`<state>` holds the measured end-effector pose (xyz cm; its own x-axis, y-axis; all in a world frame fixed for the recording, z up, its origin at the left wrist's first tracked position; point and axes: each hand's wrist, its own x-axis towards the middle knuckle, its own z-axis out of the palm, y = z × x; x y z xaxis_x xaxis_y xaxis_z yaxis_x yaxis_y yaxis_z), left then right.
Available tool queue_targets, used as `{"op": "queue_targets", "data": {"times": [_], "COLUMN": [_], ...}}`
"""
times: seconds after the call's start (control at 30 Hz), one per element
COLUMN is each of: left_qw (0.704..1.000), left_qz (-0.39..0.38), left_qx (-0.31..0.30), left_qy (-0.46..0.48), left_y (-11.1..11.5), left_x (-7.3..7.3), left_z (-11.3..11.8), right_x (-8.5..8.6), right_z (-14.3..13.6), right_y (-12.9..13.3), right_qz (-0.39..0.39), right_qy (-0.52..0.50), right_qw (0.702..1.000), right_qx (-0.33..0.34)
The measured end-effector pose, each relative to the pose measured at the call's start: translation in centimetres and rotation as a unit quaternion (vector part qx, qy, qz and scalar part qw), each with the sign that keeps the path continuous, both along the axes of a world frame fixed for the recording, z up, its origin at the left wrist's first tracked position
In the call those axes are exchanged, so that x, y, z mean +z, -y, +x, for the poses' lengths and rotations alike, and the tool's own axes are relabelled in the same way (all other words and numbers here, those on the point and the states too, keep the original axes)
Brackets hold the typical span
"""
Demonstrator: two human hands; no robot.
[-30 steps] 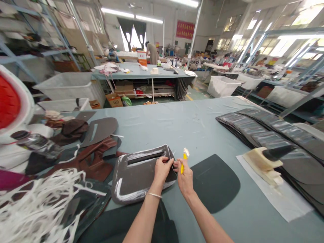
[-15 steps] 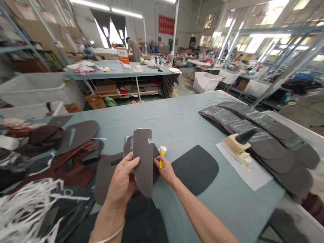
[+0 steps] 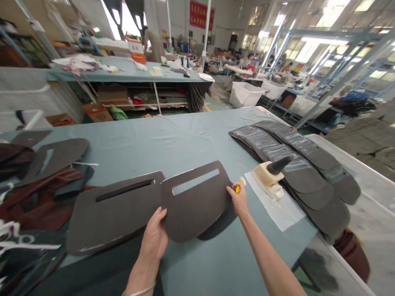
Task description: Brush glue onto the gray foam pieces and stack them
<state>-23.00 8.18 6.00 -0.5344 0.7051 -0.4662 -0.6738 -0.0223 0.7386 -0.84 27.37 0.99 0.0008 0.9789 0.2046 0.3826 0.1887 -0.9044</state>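
Note:
A dark grey rounded panel with a long slot (image 3: pixel 197 209) is held tilted above the table, its broad face toward me. My left hand (image 3: pixel 155 234) pinches its left edge between thumb and fingers. At the right edge, my right hand (image 3: pixel 239 199) grips the panel and also keeps a small yellow-handled brush (image 3: pixel 238 188) in its fingers. Another slotted grey panel (image 3: pixel 120 218) lies just to the left. Partly hidden beneath the held panel is a dark panel (image 3: pixel 217 226). A cream-coloured container with a black cone-shaped part (image 3: pixel 265 177) stands on a white sheet (image 3: pixel 279 211) at right.
Overlapping stacks of slotted grey panels (image 3: pixel 311 176) line the table's right side. Brown and black pieces (image 3: pixel 40 201), with white strips (image 3: pixel 31 246), lie at left. Beyond is a second blue-topped table (image 3: pixel 120 75), with a person (image 3: pixel 155 44) standing behind it.
The held panel has turned from a narrow, upright view to show its broad face. Both hands have spread apart, the right hand moving rightward with the brush. The camera view has shifted right and down.

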Motion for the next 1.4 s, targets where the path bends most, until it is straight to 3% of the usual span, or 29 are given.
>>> {"op": "queue_targets", "data": {"times": [0.17,0.27,0.33,0.43,0.53,0.8,0.9,1.07,1.27,1.4], "left_qw": [0.975,0.944,0.911,0.846,0.792,0.714,0.706,0.727,0.751,0.751], "left_qz": [-0.174,-0.245,-0.301,-0.382,-0.421,-0.437,-0.441,-0.424,-0.411,-0.41], "left_qx": [-0.043,-0.046,-0.049,-0.073,-0.101,-0.15,-0.163,-0.166,-0.134,-0.133], "left_qy": [-0.133,-0.216,-0.277,-0.366,-0.43,-0.526,-0.53,-0.514,-0.499,-0.501], "left_y": [-1.4,-1.9,-2.2,-2.6,-3.0,-4.4,-5.2,-5.5,-5.3,-5.2], "left_x": [-7.4,-10.2,-11.2,-11.3,-10.6,-9.3,-9.4,-9.6,-9.9,-9.9], "left_z": [5.3,7.0,7.5,7.9,8.5,9.2,8.3,7.3,7.4,7.3], "right_x": [-3.2,-5.1,-6.3,-7.4,-7.7,-7.8,-8.4,-8.9,-8.8,-8.8], "right_z": [6.9,8.7,9.2,9.5,9.5,9.7,10.5,11.1,10.6,10.5], "right_y": [-3.2,-3.6,-3.8,-4.4,-5.3,-5.9,-5.0,-3.9,-4.0,-4.1], "right_qz": [0.026,0.049,0.058,0.065,0.046,-0.014,-0.011,-0.008,-0.01,-0.004], "right_qy": [0.198,0.252,0.272,0.313,0.363,0.432,0.418,0.366,0.368,0.368], "right_qw": [0.98,0.966,0.959,0.946,0.927,0.898,0.904,0.928,0.928,0.929], "right_qx": [0.024,0.044,0.05,0.063,0.076,0.085,0.087,0.065,0.046,0.036]}}
